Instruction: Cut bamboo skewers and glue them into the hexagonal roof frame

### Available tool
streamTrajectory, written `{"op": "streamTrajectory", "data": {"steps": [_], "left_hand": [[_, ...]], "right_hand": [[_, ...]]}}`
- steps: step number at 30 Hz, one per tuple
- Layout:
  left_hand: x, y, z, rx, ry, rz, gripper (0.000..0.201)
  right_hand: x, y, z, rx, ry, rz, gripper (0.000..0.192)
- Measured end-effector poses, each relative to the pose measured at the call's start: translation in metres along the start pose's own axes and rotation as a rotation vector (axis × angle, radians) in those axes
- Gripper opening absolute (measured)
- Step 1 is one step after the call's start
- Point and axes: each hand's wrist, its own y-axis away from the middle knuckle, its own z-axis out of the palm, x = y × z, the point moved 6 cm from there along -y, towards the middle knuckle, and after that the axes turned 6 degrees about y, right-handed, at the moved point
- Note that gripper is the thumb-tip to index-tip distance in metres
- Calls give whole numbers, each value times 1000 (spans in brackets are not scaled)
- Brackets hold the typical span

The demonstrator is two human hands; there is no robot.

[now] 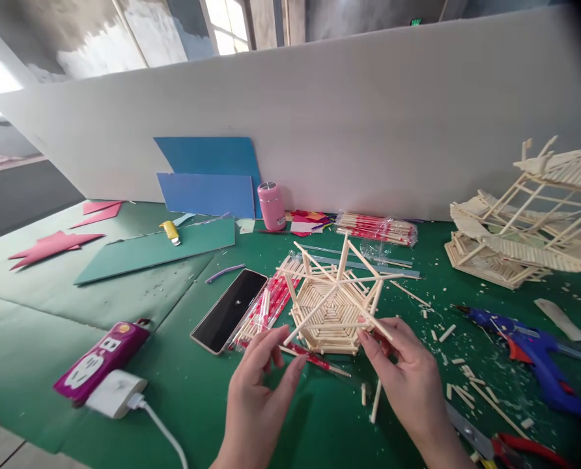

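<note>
A small six-sided model of pale wooden sticks (332,306) stands on the green table in front of me. Its floor is laid in nested rings, and sticks radiate like spokes across its open top. My right hand (402,371) is closed at the near right corner, thumb and fingers pinching the model's sticks there. Part of that grip is hidden behind the fingers. My left hand (266,391) is beside the near left corner with thumb and fingers apart, close to a spoke's end and holding nothing.
Left of the model lie a phone (232,309) and red-wrapped sticks (271,303). A blue glue gun (525,348), scissors (486,443) and stick scraps are on the right. Behind stand a pink bottle (271,207) and a larger stick model (529,221). A purple power strip (102,358) lies left.
</note>
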Motion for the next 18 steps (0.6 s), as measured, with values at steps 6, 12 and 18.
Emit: {"op": "streamTrajectory", "data": {"steps": [6,12,18], "left_hand": [[-6,-12,12,35,243,-60,14],[-4,-16,13,45,285,-6,15],[3,-20,12,42,207,44,14]], "right_hand": [[1,4,2,18,-28,-21,17],[0,3,2,34,-47,-61,13],[0,4,2,42,-48,-45,14]]}}
